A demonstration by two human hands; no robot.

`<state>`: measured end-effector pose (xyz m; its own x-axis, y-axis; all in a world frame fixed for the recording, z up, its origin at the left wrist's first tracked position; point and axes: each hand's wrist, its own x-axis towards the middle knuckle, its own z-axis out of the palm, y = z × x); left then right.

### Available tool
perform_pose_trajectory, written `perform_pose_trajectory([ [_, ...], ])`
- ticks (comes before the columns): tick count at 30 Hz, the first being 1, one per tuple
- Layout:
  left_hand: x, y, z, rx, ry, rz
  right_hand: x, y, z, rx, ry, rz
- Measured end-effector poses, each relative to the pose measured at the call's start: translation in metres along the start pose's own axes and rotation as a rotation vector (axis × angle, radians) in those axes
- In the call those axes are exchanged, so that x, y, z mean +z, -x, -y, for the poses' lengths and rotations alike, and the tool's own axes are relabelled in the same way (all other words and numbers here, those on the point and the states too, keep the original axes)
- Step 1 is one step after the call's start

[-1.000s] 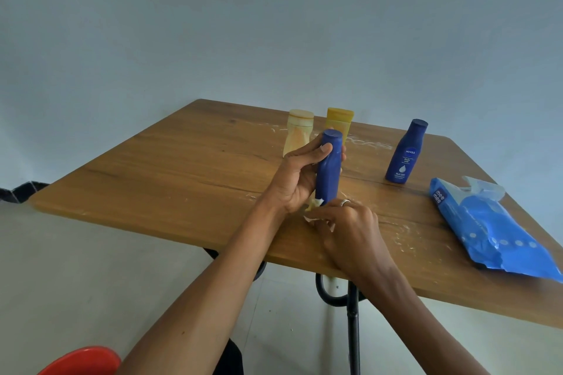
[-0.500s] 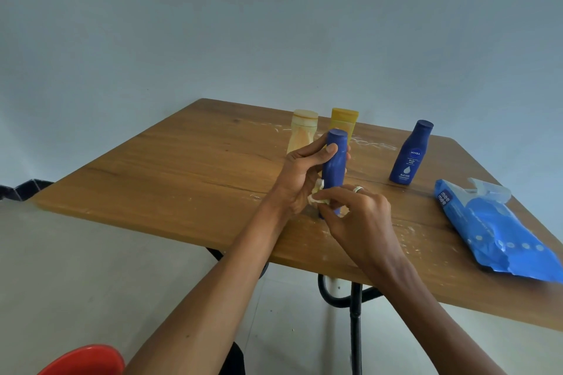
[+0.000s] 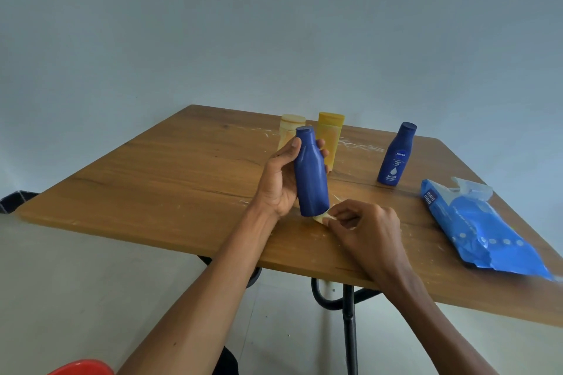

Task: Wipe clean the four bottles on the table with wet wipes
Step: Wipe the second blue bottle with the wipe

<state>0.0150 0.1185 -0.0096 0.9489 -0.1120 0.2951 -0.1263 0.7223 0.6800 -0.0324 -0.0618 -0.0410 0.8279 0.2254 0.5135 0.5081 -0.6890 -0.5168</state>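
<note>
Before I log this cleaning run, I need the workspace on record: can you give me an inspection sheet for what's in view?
Surface: wooden table, with white smears and specks near the bottles and the front edge.
Job's things: blue bottle held tilted above the table; second blue bottle, yellow bottle and pale bottle upright at the back; wet wipe at the held bottle's base.
Clutter: blue wipes pack lying at the right, flap open.
Grippers: left hand grips the held bottle; right hand pinches the wipe.
Cables: nothing seen.
Surroundings: plain wall; black table frame; red object at the bottom edge.
</note>
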Motion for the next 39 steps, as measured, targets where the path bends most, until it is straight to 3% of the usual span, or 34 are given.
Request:
perform_pose_trajectory([
  [21, -0.007, -0.006, 0.003, 0.028, -0.119, -0.066, -0.01, 0.003, 0.005, -0.107, -0.191, -0.096],
  [30, 0.006, 0.005, 0.0, -0.035, -0.281, -0.005, -0.006, -0.016, 0.015, -0.162, -0.241, -0.346],
  [39, 0.011, 0.009, 0.005, -0.049, -0.408, 0.033, -0.018, -0.048, 0.044, -0.049, -0.425, -0.547],
])
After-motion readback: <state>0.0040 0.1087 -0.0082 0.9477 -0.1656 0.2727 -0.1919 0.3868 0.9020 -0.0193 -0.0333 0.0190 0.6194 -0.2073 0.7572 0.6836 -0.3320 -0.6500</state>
